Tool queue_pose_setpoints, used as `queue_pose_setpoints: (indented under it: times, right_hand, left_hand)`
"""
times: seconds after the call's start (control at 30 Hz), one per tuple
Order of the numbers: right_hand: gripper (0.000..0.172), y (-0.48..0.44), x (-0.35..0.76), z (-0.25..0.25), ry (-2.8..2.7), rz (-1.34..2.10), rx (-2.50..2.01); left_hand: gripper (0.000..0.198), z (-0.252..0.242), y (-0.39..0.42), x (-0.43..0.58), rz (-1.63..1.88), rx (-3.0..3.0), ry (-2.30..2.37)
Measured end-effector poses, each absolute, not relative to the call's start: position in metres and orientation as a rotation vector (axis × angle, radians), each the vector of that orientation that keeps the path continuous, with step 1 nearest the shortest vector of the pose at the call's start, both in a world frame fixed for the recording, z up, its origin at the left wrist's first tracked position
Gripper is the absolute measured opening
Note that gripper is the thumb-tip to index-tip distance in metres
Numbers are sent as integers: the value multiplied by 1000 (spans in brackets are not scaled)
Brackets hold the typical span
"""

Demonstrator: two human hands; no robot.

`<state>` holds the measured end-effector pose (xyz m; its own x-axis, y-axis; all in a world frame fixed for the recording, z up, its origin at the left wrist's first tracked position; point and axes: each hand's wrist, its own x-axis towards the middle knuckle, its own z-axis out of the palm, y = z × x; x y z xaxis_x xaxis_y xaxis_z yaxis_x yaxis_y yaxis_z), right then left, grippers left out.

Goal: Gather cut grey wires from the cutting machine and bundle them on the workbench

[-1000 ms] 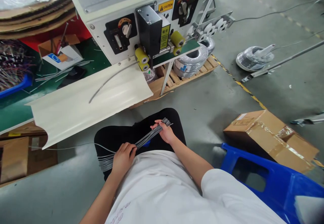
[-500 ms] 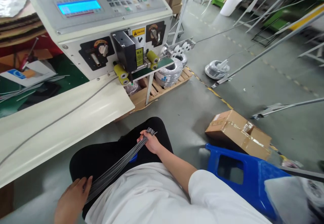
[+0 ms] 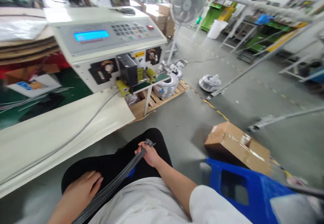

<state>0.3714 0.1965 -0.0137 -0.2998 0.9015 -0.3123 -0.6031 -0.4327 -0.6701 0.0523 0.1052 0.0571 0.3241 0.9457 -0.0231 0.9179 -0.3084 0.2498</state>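
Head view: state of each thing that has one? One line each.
Right grip: closed around the bundle
Left grip: fingers bent, blurred; hold unclear
Bundle: held near one end, slanting across the lap
Wire: lying along the tray
Screen: lit blue
Fan: upright; spinning or not, can't tell
Carton: taped

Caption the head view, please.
Right hand gripping a grey wire bundle across the lap, left hand beside it, near a machine with lit display.

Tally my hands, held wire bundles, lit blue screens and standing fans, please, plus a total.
Left hand and right hand: 2
Held wire bundle: 1
Lit blue screen: 1
Standing fan: 1
Total: 5
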Motion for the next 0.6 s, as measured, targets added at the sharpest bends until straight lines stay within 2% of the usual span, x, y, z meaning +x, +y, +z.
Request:
queue_pose_setpoints:
  times: [0.1,0.17,0.23,0.3,0.37,0.6]
  right_hand:
    - [26,196,372,-9,-538,1887,-853]
    - [27,196,372,-5,-542,1899,-861]
    - [28,196,371,-2,-539,1902,-865]
    - [29,194,371,-1,-535,1893,-872]
    - [29,194,371,-1,-534,1884,-876]
    - [32,195,373,-5,-572,1878,-895]
  left_hand:
    - [21,122,136,82,471,2635,1544]
    - [19,155,159,93,694,2698,1742]
    - [28,175,182,94,827,2628,2084]
    - [47,180,200,90,858,2502,2349]
    - [58,177,212,83,832,2440,2427]
    - [57,156,191,63,777,2373,2394]
